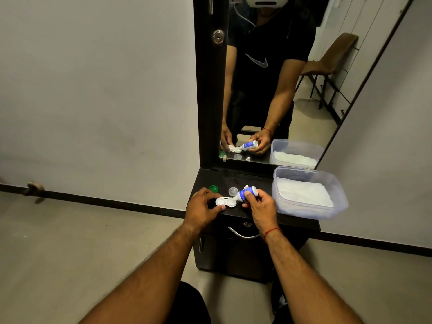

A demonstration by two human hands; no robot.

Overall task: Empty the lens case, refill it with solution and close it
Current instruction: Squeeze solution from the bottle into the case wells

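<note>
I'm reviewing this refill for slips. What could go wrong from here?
The right hand tips the solution bottle over one well of the lens case, which the left hand holds: a hard squeeze could overflow onto the dark countertop. The nozzle looks very near the well; touching it could contaminate the tip. The green cap and clear cap lie loose behind; they may get knocked or swapped.
</note>
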